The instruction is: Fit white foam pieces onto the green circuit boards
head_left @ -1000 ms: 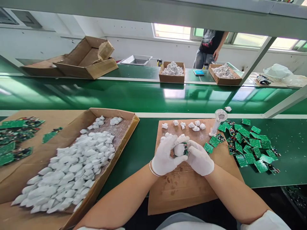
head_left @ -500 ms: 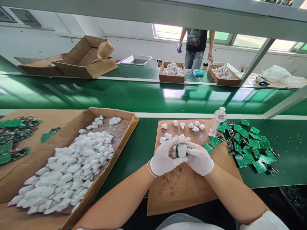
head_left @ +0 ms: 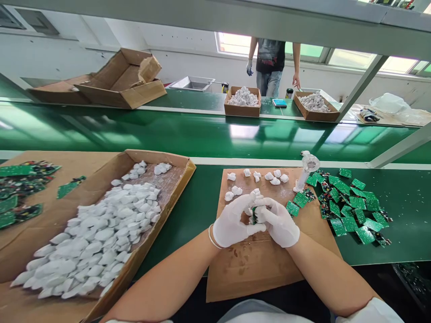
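Both hands wear white gloves and meet above a brown cardboard sheet [head_left: 256,269]. Between them is a small green circuit board [head_left: 254,216], mostly covered by the fingers, with white putty-like material against it. My left hand [head_left: 234,222] is closed around the board's left side. From the right, my right hand [head_left: 278,222] closes on the board, its fingers bent over the front. Several white lumps [head_left: 275,181] lie on the sheet beyond the hands. A clear plastic handheld object with a round head [head_left: 310,163] stands at the sheet's far right corner.
Green circuit boards [head_left: 357,202] are heaped right of the sheet. A cardboard tray [head_left: 168,213] of white lumps fills the left, with more boards [head_left: 23,179] beyond. Across the green belt [head_left: 202,134] stand boxes [head_left: 242,110] of white pieces and a person [head_left: 271,58].
My right fingers have moved over the front of the board, hiding the white face that showed before. The board now appears turned more edge-on. The person opposite has shifted slightly left.
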`<state>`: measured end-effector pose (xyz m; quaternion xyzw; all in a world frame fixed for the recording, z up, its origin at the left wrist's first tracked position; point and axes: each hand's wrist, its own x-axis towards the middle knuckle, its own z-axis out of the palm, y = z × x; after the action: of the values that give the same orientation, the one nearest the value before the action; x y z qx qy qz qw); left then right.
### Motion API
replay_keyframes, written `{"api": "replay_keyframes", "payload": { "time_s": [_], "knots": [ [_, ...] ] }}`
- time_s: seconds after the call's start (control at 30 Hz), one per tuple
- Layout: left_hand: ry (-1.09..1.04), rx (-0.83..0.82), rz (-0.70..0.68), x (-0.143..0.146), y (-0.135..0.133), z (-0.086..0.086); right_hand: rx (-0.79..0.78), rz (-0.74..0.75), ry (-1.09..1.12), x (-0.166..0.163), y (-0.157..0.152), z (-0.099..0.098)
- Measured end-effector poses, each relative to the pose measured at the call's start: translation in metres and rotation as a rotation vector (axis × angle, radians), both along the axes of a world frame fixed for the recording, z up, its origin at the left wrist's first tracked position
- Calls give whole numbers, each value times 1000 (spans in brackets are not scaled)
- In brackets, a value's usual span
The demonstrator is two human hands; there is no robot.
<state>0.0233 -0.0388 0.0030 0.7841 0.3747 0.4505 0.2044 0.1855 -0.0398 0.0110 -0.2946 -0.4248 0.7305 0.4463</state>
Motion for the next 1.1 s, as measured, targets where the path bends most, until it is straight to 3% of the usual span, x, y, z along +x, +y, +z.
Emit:
{"api": "replay_keyframes", "payload": {
  "time_s": [0.13,0.27,0.43,0.7,0.87,1.1],
  "knots": [
    [57,79,15,6,0,-3,80,-97,-177,0,-2,-3],
    [-26,128,26,14,-3,-6,45,-196,-326,-3,-5,1],
    [-19,58,0,15,-4,-9,11,-183,-292,-5,-5,4],
    [21,103,-143,8,-4,-5,19,-199,-189,3,-4,-6],
    [98,180,-98,11,-5,-11,-126,-205,-158,-3,-3,-1],
    [37,137,-151,9,-6,-14,-88,-235,-233,0,-3,-1]
  ]
}}
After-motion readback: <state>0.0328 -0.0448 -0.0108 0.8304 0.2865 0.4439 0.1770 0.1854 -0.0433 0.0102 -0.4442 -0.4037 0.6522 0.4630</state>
